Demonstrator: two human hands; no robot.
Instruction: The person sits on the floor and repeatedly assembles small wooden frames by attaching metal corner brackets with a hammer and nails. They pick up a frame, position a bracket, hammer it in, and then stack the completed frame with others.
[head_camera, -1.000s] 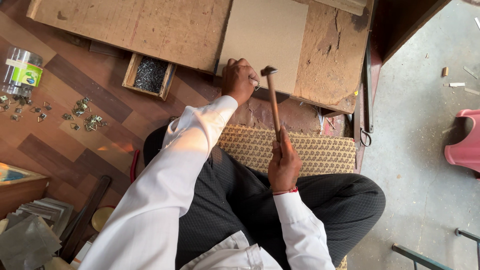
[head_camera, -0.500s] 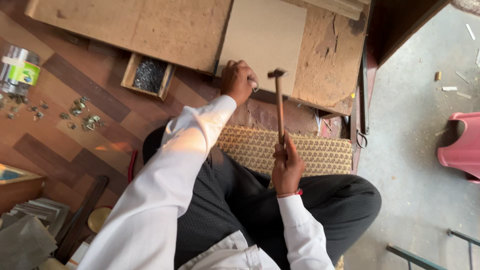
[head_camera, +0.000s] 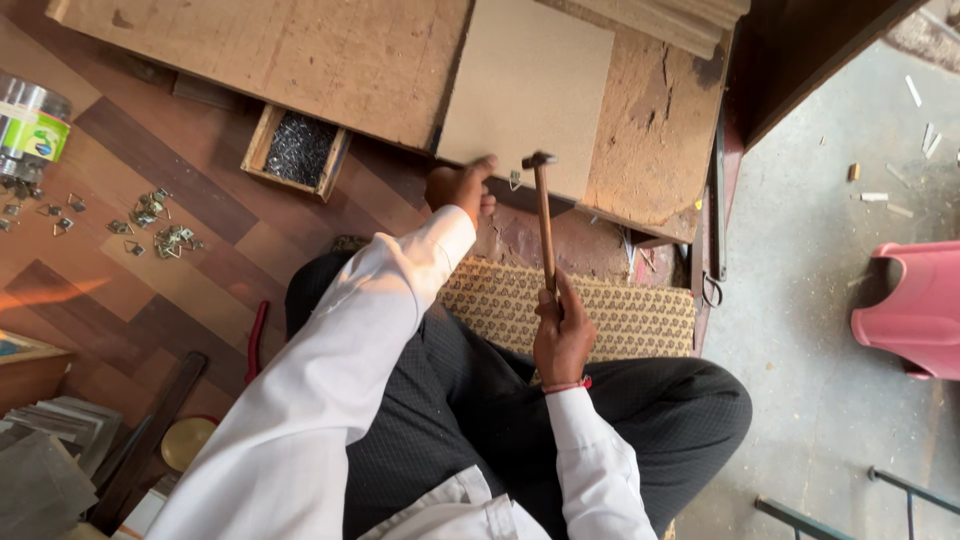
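Observation:
My right hand (head_camera: 562, 335) grips the wooden handle of a small hammer (head_camera: 543, 222), whose metal head hovers at the near edge of a pale tan board (head_camera: 528, 85). My left hand (head_camera: 460, 187) rests its fingers on that same near edge, just left of the hammer head, pinching something small that I cannot make out. A small metal hanger (head_camera: 515, 180) shows between hand and hammer. The board lies on a larger rough wooden panel (head_camera: 300, 55). I sit cross-legged in dark trousers and white sleeves on a patterned yellow mat (head_camera: 620, 312).
A small wooden box of dark nails (head_camera: 297, 150) sits left of my left hand. Several loose metal hangers (head_camera: 150, 225) and a tin can (head_camera: 30, 125) lie on the brown floor at left. A pink plastic stool (head_camera: 915, 310) stands on grey concrete at right.
The hammer head has swung from beside my left hand to slightly right and upright over the board's edge. My left hand stays on the edge.

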